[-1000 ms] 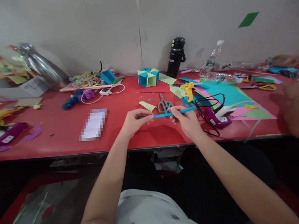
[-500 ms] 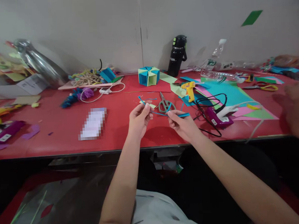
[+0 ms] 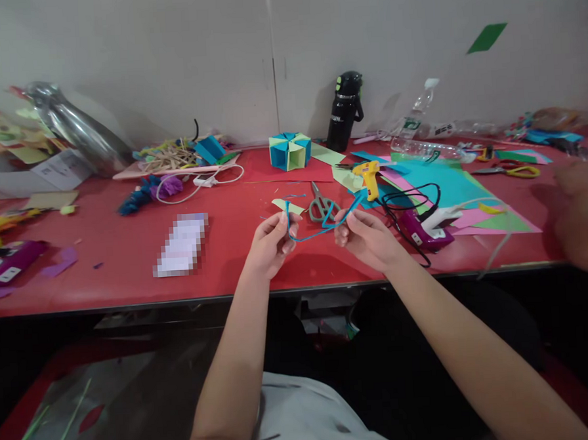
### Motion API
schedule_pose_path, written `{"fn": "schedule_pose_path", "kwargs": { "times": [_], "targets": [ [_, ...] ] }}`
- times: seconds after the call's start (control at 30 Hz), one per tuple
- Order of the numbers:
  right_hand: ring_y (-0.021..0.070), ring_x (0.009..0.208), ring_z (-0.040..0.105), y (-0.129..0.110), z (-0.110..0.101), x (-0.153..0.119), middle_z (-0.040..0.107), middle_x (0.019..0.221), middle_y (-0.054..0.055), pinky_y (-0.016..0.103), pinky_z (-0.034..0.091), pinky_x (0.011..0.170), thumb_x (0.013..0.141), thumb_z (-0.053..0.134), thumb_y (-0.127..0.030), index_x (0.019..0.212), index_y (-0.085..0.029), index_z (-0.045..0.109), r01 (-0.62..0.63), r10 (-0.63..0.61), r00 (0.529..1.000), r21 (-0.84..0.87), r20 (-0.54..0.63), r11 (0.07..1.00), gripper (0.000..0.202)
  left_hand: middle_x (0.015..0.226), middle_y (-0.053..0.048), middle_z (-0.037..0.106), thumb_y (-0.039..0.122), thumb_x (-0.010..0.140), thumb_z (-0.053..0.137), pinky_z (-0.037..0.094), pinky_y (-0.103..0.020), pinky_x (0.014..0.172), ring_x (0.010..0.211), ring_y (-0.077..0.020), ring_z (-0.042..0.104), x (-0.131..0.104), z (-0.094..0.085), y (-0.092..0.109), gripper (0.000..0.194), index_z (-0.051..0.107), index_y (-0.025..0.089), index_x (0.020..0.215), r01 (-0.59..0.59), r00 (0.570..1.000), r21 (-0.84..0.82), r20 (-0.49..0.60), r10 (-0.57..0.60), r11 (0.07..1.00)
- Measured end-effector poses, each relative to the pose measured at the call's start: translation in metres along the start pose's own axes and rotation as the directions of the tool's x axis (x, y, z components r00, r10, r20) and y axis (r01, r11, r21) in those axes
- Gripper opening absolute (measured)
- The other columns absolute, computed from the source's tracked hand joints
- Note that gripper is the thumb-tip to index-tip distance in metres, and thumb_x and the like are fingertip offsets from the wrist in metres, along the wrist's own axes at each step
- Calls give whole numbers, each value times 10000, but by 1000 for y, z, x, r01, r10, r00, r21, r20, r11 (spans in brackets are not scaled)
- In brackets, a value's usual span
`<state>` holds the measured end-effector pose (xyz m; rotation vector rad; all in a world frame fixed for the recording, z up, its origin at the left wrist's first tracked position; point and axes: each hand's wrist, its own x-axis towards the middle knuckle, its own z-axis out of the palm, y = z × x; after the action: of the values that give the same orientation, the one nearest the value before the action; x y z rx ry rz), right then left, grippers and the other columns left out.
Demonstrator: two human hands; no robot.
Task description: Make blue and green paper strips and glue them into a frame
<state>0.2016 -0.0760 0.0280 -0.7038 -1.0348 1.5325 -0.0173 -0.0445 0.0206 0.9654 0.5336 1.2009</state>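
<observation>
Between my two hands runs a thin blue paper strip, bent and folded in places, held just above the table's front part. My left hand pinches one end, which sticks up past the fingertips. Fingers of my right hand are closed on the other part, whose tip points up and to the right. Just behind the strip lie grey-handled scissors, partly covered by it. A pale green paper scrap rests near my left fingertips. Farther back stands a blue and pale green folded paper ring.
On the right are a yellow glue gun, a purple power strip with black cable, and coloured paper sheets. A black bottle stands behind. A blurred phone lies left. Another person's hand shows at the right edge.
My right hand has turned, so its end of the strip now points up and right instead of lying flat. The left end now stands upright. The strip sags between the hands.
</observation>
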Motion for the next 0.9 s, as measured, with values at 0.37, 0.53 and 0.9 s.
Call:
{"fn": "schedule_pose_path", "kwargs": {
  "times": [0.37,0.53,0.9],
  "targets": [
    [140,694,587,-36,-18,-12,618,709,7,286,470,718,922,682,-513,919,-168,727,-62,258,943,-648,211,759,348,706,10,515,451,964,592,285,-212,480,521,-62,394,-5,7,-5,325,699,159,867,31,996,425,66,-65,905],
    [183,749,629,-42,-27,-12,688,804,48,307,482,736,962,565,-524,887,-170,682,-69,167,986,-883,10,465,381,764,-16,622,407,1034,479,423,-268,702,726,-133,555,1,17,-17,369,624,171,790,-152,988,804,146,56,575],
    [191,644,585,-35,-39,-15,698,716,46,307,382,618,953,539,-409,799,-192,685,-137,67,989,-985,-131,101,304,977,-85,721,109,932,579,507,-336,864,913,-213,660,25,25,-32,152,703,165,999,-243,969,935,222,110,260]
  ]
}}
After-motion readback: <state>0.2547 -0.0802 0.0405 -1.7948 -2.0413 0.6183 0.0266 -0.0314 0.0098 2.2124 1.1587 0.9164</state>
